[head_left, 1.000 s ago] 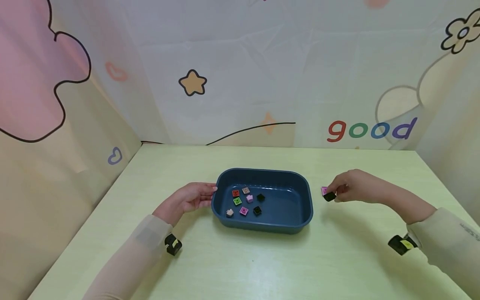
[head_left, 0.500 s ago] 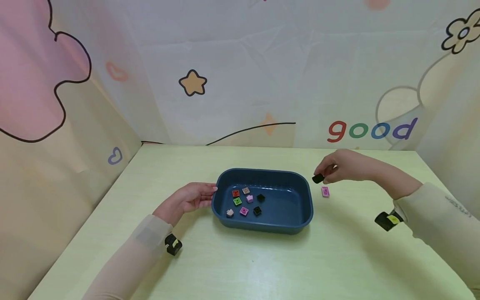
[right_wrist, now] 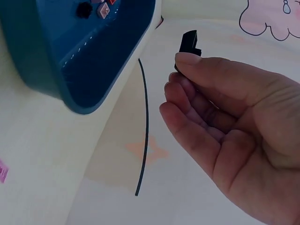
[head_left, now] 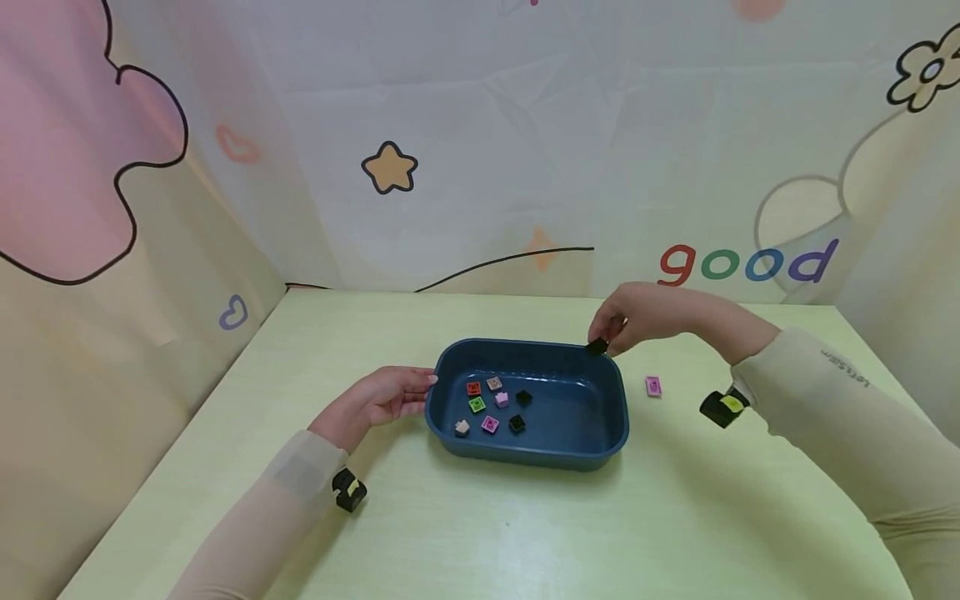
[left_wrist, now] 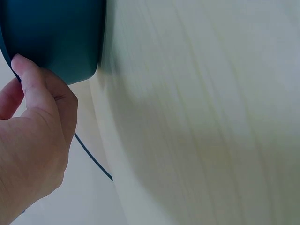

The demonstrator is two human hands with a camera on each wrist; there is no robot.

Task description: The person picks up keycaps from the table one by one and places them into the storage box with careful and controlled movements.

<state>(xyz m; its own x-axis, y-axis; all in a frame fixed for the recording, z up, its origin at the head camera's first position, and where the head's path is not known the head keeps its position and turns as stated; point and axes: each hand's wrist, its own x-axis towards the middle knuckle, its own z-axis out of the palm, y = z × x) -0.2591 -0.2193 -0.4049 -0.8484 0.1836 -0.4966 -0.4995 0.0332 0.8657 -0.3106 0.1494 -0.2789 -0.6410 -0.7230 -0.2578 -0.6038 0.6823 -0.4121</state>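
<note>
My left hand (head_left: 386,393) holds the left end of a dark blue tray (head_left: 525,454), its fingertips at the rim. In the left wrist view, fingers (left_wrist: 35,89) bend against the outer wall of the tray (left_wrist: 70,61). With thumb and fingertips my right hand (head_left: 633,317) pinches a small black toy brick (right_wrist: 189,44) above the tray's far right rim. Several small bricks lie in the left half of the tray, among them a red brick (head_left: 473,388), a green brick (head_left: 477,404) and a black brick (head_left: 517,423).
A pink brick (head_left: 653,387) lies on the pale table (head_left: 480,533), right of the tray. Behind the table hangs a printed cloth backdrop (head_left: 480,167), which also covers both sides. A black device is strapped to each wrist.
My right hand has lifted the black brick away from the pink brick and carried it left and away from me, to the tray's far right rim. The left hand keeps its place.
</note>
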